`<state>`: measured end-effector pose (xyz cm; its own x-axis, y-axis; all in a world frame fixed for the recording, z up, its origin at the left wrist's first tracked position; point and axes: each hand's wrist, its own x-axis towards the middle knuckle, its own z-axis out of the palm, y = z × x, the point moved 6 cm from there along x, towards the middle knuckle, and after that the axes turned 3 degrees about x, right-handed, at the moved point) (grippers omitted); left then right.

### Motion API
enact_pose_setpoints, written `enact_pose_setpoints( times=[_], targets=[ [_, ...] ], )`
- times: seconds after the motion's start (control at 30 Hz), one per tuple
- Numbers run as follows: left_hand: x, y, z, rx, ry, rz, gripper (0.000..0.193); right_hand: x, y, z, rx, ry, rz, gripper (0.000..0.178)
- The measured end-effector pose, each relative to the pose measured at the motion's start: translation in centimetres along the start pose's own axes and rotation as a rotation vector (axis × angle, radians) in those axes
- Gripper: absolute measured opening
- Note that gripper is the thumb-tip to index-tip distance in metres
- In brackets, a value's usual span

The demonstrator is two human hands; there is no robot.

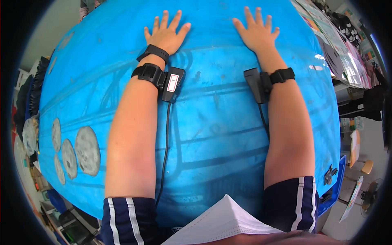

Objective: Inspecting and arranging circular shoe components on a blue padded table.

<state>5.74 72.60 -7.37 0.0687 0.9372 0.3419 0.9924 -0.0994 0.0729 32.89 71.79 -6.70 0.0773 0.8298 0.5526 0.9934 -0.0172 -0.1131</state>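
Observation:
My left hand [166,36] lies palm down with its fingers spread on a blue table cover [212,110], toward the far side. To its right, my right hand [258,33] rests the same way, fingers apart. Neither hand holds anything. A black wristband [153,53] circles my left wrist. Just below it, a strap carries a black box [173,85] with a cable running toward me. A similar black box [255,85] is strapped to my right wrist, and its cable passes behind the forearm.
Several flat, grey, roundish pieces [87,151] lie at the near left. A small black object [330,174] sits near the right edge, above a blue tray [337,185]. Plastic-covered sheets [339,49] are stacked at the far right. A wooden stool [366,166] stands beyond on the floor.

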Motion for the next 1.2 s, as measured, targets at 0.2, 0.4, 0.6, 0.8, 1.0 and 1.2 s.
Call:
enact_pose_setpoints(
  times=[0.2, 0.4, 0.6, 0.8, 1.0, 1.2],
  targets=[
    [0.4, -3.5, 0.9, 0.086, -0.301, -0.215, 0.072, 0.6, 4.4, 1.9, -0.078, -0.447, 0.227, 0.079],
    [0.5, -3.6, 1.1, 0.088, -0.288, -0.202, 0.073, 0.8, 4.6, 2.4, -0.080, -0.457, 0.229, 0.080],
    [0.9, -4.9, 0.3, 0.110, -0.163, -0.171, 0.072, 1.3, 6.3, 1.5, -0.151, -0.380, 0.207, 0.079],
    [1.0, -5.5, 1.5, 0.123, -0.260, -0.184, 0.074, 1.0, 7.1, 2.4, -0.059, -0.425, 0.260, 0.079],
    [1.2, -4.4, 0.0, 0.187, -0.085, -0.108, 0.068, 1.6, 5.6, 0.4, -0.258, -0.200, 0.173, 0.073],
    [0.9, 0.1, 0.2, 0.102, -0.062, 0.230, 0.067, 0.8, 1.4, 3.0, -0.042, -0.511, -0.081, 0.069]
  ],
)
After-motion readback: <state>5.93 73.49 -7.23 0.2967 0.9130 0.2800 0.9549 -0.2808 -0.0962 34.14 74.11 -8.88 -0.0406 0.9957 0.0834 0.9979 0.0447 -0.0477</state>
